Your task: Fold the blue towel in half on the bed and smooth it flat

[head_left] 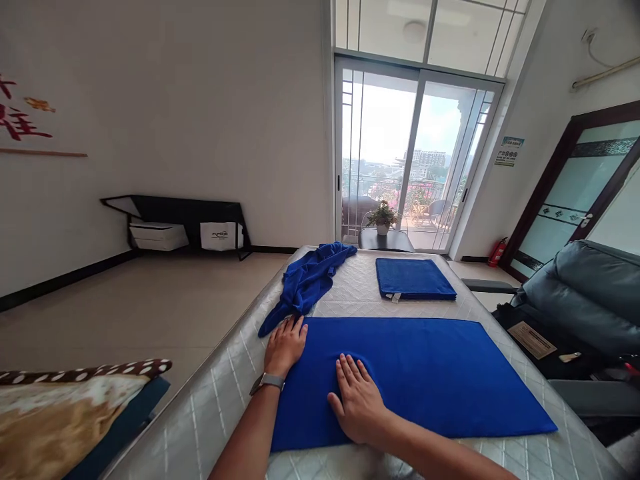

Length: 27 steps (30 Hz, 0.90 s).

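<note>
A large blue towel [430, 373] lies spread flat on a quilted white mattress [210, 407]. My left hand [285, 345] rests at the towel's far left corner, fingers stretched out, a watch on its wrist. My right hand [357, 400] lies flat and open on the towel near its front left part. A crumpled blue towel [310, 280] lies beyond my left hand at the mattress's left edge. A folded blue towel [413, 278] sits further back in the middle.
A grey reclining chair [585, 300] stands close on the right. A patterned cushion [65, 413] lies at the lower left. Behind the mattress stand a small table with a potted plant [383, 217] and glass balcony doors [415, 153]. A fire extinguisher [497, 252] stands by the right wall.
</note>
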Each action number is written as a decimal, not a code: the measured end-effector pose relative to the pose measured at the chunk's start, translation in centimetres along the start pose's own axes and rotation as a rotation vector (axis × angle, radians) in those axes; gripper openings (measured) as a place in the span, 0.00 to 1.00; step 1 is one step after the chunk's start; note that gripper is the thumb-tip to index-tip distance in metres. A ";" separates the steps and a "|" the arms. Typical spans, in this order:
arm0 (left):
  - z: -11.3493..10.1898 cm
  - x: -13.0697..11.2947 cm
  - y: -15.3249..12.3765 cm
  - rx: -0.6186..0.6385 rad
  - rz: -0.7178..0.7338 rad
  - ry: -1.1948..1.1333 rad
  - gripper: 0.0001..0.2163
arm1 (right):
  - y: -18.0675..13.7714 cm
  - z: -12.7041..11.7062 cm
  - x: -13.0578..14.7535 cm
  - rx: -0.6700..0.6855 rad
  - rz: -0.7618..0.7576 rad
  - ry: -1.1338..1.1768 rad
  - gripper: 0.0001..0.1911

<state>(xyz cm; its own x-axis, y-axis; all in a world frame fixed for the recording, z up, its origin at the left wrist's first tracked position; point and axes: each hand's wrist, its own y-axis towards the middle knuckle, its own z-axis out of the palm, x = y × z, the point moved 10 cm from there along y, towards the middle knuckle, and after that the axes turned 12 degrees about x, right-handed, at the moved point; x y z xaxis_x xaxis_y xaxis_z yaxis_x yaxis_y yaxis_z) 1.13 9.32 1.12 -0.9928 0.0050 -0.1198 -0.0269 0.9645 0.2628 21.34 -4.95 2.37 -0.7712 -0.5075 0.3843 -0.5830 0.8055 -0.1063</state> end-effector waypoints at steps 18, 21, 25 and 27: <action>-0.1 0.3 -0.1 0.006 -0.019 -0.020 0.24 | -20.2 -5.4 -28.7 -0.181 0.584 -0.206 0.40; 0.4 0.4 0.1 -0.009 0.003 -0.004 0.24 | -24.8 -5.8 -34.4 -0.213 0.637 -0.248 0.40; 1.3 0.9 0.4 -0.012 0.022 -0.001 0.23 | -29.1 -5.9 -39.0 -0.205 0.640 -0.266 0.40; 1.5 1.1 0.5 -0.011 0.015 0.007 0.24 | -29.8 -6.2 -39.9 -0.198 0.670 -0.288 0.40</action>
<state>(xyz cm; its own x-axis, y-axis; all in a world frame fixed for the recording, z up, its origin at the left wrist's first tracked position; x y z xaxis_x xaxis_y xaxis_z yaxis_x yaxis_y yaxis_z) 0.24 10.15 -0.31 -0.9939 0.0177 -0.1086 -0.0130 0.9612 0.2755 71.03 -6.78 -4.12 -0.9967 0.0716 0.0373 0.0694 0.9960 -0.0557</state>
